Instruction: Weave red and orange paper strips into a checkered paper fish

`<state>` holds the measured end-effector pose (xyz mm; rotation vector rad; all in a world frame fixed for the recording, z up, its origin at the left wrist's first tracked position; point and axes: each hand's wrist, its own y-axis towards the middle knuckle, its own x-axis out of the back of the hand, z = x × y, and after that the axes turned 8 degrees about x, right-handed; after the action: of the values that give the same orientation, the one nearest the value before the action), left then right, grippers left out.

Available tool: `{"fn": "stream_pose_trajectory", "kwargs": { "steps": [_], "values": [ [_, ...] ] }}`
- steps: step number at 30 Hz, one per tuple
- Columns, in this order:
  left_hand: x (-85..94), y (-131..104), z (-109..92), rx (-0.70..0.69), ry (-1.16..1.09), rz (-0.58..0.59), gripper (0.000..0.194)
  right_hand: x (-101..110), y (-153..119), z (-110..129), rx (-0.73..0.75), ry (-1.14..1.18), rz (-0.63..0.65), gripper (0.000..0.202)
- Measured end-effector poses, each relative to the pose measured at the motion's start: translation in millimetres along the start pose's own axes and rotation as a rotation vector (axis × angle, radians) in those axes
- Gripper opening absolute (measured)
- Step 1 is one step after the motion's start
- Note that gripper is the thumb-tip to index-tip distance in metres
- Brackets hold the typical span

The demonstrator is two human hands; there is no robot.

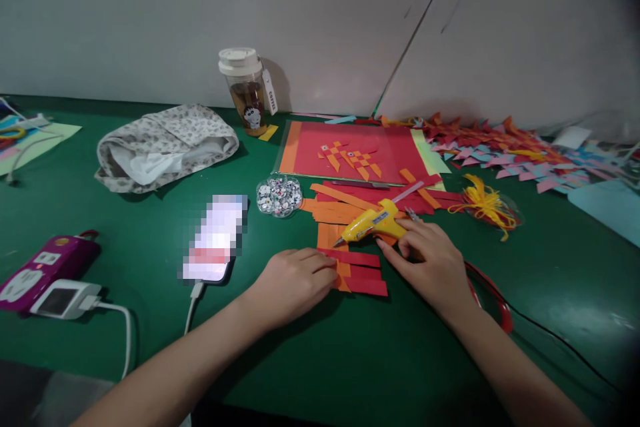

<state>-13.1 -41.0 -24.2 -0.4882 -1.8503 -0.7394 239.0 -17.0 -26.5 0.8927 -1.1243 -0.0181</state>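
Orange and red paper strips (363,273) cross each other in a small weave on the green table. My left hand (300,283) lies over the left end of this weave, fingers together and pressing on it; the fingertips are partly hidden. A yellow glue gun (367,223) lies above the weave, its metal nozzle pointing down-left close to the strips. At its handle end is my right hand (430,253), with thumb and fingers bent around the handle. More orange strips (337,210) lie behind the gun.
Behind are a red sheet (310,153) with woven paper fish (365,163), a lidded cup (247,93) and a cloth bag (170,140). Left are googly eyes (279,195), a phone (215,237) and a purple power strip (50,267). Right are yellow string (485,207) and a black cord (560,340).
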Motion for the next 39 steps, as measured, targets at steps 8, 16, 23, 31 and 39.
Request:
{"fn": "stream_pose_trajectory", "kwargs": {
  "steps": [8, 16, 23, 31, 39],
  "values": [
    [0.7, -1.0, -0.4, 0.004, 0.010, 0.013, 0.018, 0.1, -0.1, 1.4, -0.017, 0.004, -0.003, 0.035],
    [1.9, -0.7, 0.3, 0.002, 0.014, 0.016, 0.018, -0.5, -1.7, 0.1, -0.015, 0.019, 0.015, 0.034],
    [-2.8, -1.4, 0.3, -0.002, 0.009, -0.049, 0.016, 5.6, 3.5, 5.5, -0.162, 0.024, -0.148, 0.032],
    [-4.2, -1.9, -0.3, 0.064, 0.027, -0.027, 0.019, 10.5, 5.7, -1.6, -0.292, 0.068, -0.169, 0.031],
    [0.3, -0.7, -1.6, 0.004, 0.073, -0.110, 0.022, 9.1, 3.5, -3.3, -0.281, 0.035, -0.180, 0.030]
  ]
}}
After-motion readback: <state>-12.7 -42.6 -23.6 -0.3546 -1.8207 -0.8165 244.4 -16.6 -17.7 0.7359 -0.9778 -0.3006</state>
